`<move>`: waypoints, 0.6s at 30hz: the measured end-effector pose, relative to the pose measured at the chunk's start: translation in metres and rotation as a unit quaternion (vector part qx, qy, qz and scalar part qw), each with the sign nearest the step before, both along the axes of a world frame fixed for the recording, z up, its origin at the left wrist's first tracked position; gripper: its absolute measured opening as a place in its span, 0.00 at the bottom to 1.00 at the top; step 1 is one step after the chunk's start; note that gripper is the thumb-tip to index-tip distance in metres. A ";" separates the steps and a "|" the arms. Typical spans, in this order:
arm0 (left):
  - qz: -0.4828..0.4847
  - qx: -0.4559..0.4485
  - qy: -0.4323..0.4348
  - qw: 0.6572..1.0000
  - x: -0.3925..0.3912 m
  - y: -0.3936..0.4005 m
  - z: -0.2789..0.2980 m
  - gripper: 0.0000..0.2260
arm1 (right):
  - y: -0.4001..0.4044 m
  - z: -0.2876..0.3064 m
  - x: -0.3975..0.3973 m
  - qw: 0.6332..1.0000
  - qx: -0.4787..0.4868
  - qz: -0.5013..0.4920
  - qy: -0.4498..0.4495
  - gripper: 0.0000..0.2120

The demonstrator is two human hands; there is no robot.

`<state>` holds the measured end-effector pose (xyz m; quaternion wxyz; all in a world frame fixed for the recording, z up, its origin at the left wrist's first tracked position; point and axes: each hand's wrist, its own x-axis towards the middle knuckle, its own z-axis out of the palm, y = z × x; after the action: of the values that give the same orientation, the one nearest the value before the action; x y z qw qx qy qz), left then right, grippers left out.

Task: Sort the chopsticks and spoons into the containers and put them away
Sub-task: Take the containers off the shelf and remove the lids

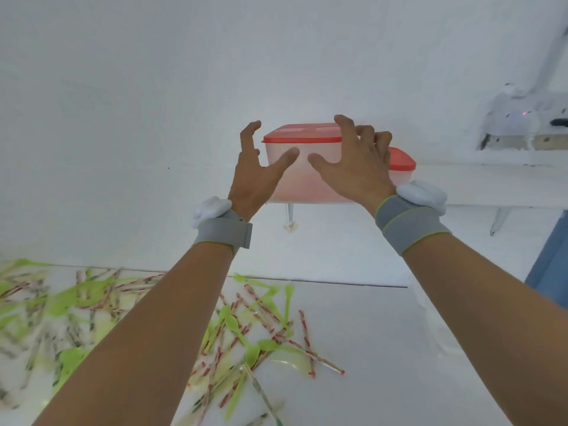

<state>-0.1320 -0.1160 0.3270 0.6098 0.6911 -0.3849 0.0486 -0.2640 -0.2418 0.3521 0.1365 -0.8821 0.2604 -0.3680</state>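
Below, the white table (pixel 353 327) carries scattered green spoons (pixel 250 353) and striped chopsticks (pixel 304 329). Above it, a red-lidded container (pixel 302 139) sits on the wall shelf (pixel 491 186), left hand (pixel 258 173) and right hand (pixel 353 167) spread against it, fingers splayed.

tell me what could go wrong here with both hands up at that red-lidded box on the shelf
1. The left hand and right hand have spread fingers around the translucent plastic box with the red lid, not clearly clamped; it could slip off the white wall shelf.
2. A second red-lidded box sits close behind and might get knocked.
3. Green plastic spoons and red-striped chopsticks lie scattered below, where a falling box would land.
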 end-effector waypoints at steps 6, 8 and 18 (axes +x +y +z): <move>-0.046 0.010 -0.045 0.998 0.010 -0.009 -0.005 0.35 | -0.005 -0.004 0.010 0.996 -0.040 -0.065 0.038 0.37; -0.056 -0.001 -0.055 0.997 0.012 -0.010 -0.006 0.31 | -0.006 -0.004 0.011 0.997 -0.041 -0.060 0.030 0.34; -0.049 -0.097 -0.036 0.993 -0.015 0.018 -0.011 0.29 | 0.010 -0.005 -0.010 0.991 -0.001 0.078 -0.107 0.32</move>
<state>-0.1467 -0.0975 0.3162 0.6609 0.6071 -0.4337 0.0809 -0.2738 -0.2320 0.3470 0.1906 -0.8554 0.1746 -0.4489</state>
